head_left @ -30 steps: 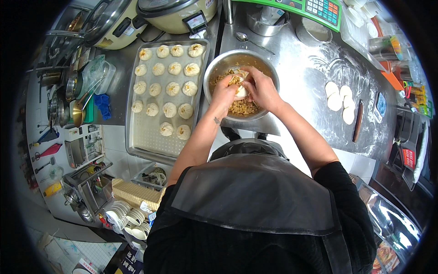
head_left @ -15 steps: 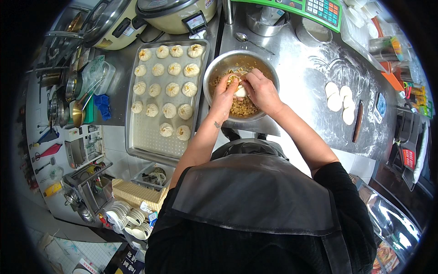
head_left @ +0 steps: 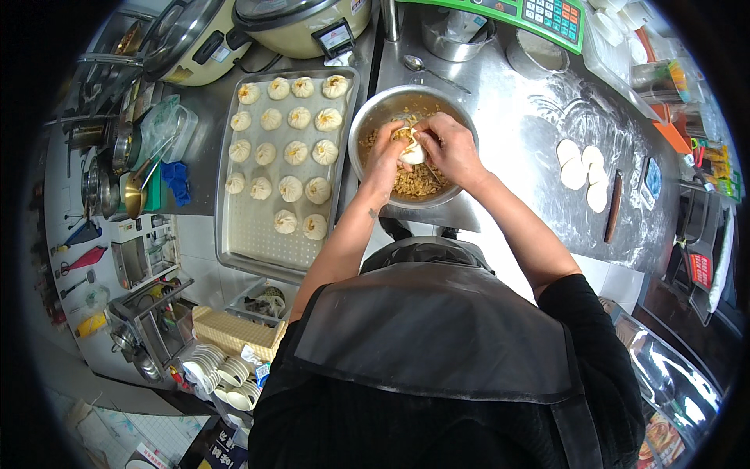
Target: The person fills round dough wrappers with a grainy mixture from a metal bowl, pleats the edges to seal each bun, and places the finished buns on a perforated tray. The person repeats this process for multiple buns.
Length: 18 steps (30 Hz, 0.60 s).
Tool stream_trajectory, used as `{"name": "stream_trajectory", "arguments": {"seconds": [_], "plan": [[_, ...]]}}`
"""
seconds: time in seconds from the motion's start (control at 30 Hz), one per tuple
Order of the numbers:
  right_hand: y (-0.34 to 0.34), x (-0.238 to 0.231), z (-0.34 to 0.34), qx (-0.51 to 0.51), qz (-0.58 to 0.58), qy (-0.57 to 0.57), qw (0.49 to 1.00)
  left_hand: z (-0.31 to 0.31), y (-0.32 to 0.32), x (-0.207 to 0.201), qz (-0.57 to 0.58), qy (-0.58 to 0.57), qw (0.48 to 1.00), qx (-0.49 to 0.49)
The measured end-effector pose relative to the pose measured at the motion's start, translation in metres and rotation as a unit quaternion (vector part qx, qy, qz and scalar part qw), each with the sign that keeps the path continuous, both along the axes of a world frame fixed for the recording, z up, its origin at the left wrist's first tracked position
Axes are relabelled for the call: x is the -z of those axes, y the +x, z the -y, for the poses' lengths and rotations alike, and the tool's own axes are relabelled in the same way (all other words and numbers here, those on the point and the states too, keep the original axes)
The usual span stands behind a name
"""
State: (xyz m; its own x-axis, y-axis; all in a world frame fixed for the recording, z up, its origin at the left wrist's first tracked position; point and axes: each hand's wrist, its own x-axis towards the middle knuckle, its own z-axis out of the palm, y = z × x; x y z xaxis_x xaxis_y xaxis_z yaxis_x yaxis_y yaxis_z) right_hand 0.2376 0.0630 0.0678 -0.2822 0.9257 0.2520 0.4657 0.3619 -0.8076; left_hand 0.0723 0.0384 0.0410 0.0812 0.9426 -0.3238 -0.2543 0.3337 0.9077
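Observation:
A partly closed bun (head_left: 412, 152) of white dough, with brown filling showing at its top, is held between my two hands. My left hand (head_left: 383, 159) cups its left side. On the right, my right hand (head_left: 451, 153) pinches the dough's rim with thumb and fingers. Both hands are over a steel bowl (head_left: 358, 117) of chopped brown filling (head_left: 416, 184). To the left, a perforated metal tray (head_left: 242, 227) carries rows of pleated buns (head_left: 295, 153). Several flat dough rounds (head_left: 573, 173) lie on the floured counter at right, some overlapping.
A wooden rolling pin (head_left: 613, 207) lies right of the dough rounds. Beyond the bowl are a spoon (head_left: 433, 74), a steel pot (head_left: 457, 47) and a green scale (head_left: 539, 19). Two large cookers (head_left: 301, 31) stand behind the tray. Flour coats the steel counter (head_left: 516, 133).
My right hand has shifted slightly along the dough's rim, and the bun has turned a little in my fingers. Its white side shows more now. The tray and dough rounds are unchanged.

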Motion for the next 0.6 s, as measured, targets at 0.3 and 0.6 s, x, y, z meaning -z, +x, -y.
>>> {"name": "stream_trajectory", "arguments": {"seconds": [0.3,0.6], "plan": [[-0.003,-0.006,0.007,-0.015,-0.043,-0.044,0.998,0.009,0.0,-0.004,-0.031,0.043,0.998,-0.016],[-0.001,-0.01,0.008,-0.057,0.002,0.056,0.997,0.003,0.0,-0.017,-0.099,0.001,0.995,0.024]]}}
